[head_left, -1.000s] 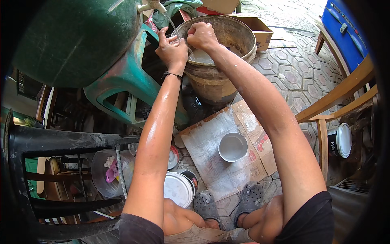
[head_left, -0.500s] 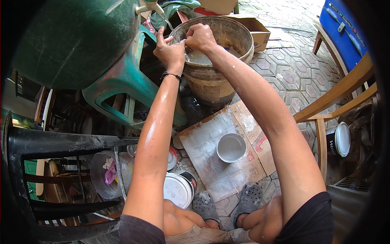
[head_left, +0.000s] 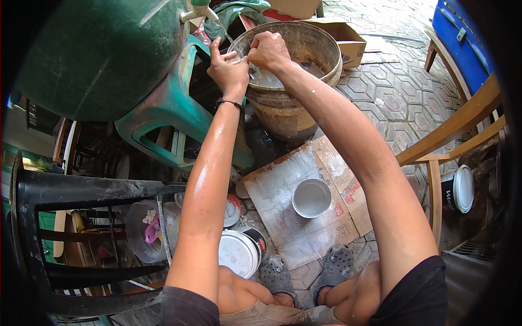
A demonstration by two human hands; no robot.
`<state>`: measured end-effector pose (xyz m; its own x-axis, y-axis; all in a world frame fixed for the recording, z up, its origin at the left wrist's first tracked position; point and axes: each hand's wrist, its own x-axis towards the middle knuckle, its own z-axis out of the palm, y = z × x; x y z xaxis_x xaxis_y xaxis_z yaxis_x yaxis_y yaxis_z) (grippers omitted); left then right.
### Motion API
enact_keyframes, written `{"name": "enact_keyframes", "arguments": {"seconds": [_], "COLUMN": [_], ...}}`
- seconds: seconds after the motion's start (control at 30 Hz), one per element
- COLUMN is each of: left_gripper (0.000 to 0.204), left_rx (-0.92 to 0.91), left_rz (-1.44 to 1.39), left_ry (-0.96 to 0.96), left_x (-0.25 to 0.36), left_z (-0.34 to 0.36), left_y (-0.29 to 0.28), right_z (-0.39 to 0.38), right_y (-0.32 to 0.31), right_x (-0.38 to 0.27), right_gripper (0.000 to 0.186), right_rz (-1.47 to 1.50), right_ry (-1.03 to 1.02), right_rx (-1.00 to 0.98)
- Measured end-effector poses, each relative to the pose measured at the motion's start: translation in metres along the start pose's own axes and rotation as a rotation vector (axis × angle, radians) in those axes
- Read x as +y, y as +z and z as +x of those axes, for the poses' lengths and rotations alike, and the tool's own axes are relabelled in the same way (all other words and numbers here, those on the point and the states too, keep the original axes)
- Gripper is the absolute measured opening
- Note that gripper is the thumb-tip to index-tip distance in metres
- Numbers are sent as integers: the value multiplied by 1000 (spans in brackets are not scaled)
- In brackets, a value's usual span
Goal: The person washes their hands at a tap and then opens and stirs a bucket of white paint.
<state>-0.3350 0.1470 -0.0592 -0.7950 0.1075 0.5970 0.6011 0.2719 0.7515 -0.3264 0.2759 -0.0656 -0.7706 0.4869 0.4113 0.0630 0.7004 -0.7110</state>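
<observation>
A thin stream of water runs from the tap (head_left: 200,11) of the green rounded tank (head_left: 103,60) onto my left hand (head_left: 228,70). That hand is open, its fingers apart, over the near left rim of a stained bucket (head_left: 285,117). Beside it, above the same bucket, my right hand (head_left: 269,51) is closed with the fingers curled down; whatever they may hold is hidden. The two hands are close together, almost touching. Wet patches and whitish specks show on both forearms. Cloudy liquid and residue lie inside the bucket.
A green plastic stool (head_left: 163,114) stands under the tank. Flattened cardboard (head_left: 272,187) bears a round grey container (head_left: 311,198) by my feet. Lidded paint pails (head_left: 237,255), a black chair (head_left: 98,190) and a clear tub (head_left: 142,231) are left; a wooden chair (head_left: 435,201) and blue chest (head_left: 462,43) right.
Both hands stay over the bucket's near edge under the water, with small finger movements. The whole view has shifted slightly, so surroundings sit a little further right.
</observation>
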Motion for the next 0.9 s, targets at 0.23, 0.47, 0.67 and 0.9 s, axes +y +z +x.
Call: {"name": "enact_keyframes", "arguments": {"seconds": [0.23,0.47,0.67,0.9], "left_gripper": [57,47,48,41], "left_rx": [23,-13,-28,-7], "left_rz": [93,76,23,-31], "left_ry": [46,20,-38,-5], "left_x": [-5,-13,-7,-13], "left_z": [4,6,4,7], "left_y": [-2,-1,0,1], "right_z": [-2,-1,-2,-1], "right_y": [-3,-1,-3,3], "right_x": [-9,-7,-6,-3], "right_gripper": [28,28,28,30], "right_rz": [19,16,8,3], "right_ry": [21,11,16,-1], "right_rx": [25,9,1,36]}}
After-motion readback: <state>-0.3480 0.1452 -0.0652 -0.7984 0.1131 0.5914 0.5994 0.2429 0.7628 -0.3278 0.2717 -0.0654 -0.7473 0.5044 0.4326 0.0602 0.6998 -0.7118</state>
